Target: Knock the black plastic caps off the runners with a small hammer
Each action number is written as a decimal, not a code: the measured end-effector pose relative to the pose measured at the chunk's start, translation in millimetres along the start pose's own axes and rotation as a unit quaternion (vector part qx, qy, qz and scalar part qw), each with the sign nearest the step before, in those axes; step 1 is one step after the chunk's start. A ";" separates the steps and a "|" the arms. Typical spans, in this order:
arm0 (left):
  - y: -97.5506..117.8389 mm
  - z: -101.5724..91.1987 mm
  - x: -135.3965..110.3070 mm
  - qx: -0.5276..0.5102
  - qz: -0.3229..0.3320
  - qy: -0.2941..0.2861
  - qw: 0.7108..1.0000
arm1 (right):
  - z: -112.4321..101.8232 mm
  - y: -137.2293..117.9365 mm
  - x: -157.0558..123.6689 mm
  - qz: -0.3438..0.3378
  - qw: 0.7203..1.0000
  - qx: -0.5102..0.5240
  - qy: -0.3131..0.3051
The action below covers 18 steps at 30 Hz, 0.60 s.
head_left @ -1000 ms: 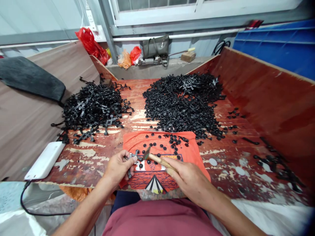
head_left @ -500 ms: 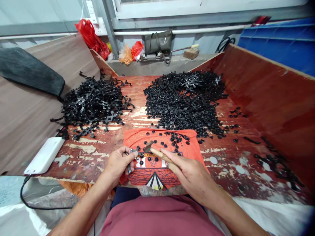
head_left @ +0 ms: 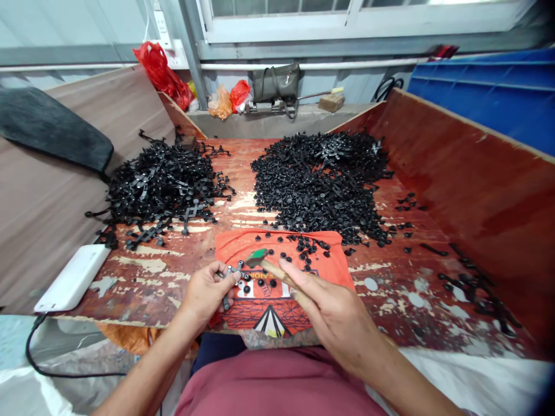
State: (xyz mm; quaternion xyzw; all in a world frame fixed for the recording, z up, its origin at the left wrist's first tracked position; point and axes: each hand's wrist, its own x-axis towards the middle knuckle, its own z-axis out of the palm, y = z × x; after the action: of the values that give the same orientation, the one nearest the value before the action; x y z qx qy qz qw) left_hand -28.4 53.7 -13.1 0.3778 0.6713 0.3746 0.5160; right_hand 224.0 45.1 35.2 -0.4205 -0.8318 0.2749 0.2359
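Observation:
My left hand (head_left: pixel 203 296) pinches a dark, jointed linkage piece (head_left: pixel 235 269) with several arms between thumb and fingers, at the left side of an orange printed cloth (head_left: pixel 284 318). A small hammer (head_left: pixel 274 269) with a wooden handle and a partly green head is gripped in my right hand (head_left: pixel 336 309). Its head hovers just right of the linkage piece; whether they touch I cannot tell. Small black round studs (head_left: pixel 273 283) lie scattered over the cloth around both hands, more thickly near its far edge.
A big heap of black studs and strips (head_left: pixel 316 190) lies beyond the cloth. Another heap of jointed black pieces (head_left: pixel 160 182) is at left, near a white power bank (head_left: pixel 73 277) with a cable. Wooden boards (head_left: pixel 472 167) wall the sides; loose strips (head_left: pixel 472 286) lie at right.
The hammer head has turned so its green side shows, and it sits slightly nearer the linkage piece. The left hand keeps its hold. The camera view has tilted up a little.

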 end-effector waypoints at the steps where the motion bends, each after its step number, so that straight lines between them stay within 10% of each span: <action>1: -1.0 -0.2 0.7 0.002 0.003 0.000 1.000 | 1.9 -0.8 -0.4 -0.006 1.000 0.007 0.013; 18: 5.6 -4.2 -1.6 -0.006 -0.004 -0.023 1.000 | 26.9 -3.3 4.1 0.051 0.989 -0.112 -0.078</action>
State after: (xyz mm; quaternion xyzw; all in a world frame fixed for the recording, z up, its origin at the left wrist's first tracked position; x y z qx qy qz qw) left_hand -31.5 54.2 -6.6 0.3804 0.6589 0.3676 0.5348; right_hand 203.2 39.9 18.1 -0.4634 -0.8506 0.2242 0.1073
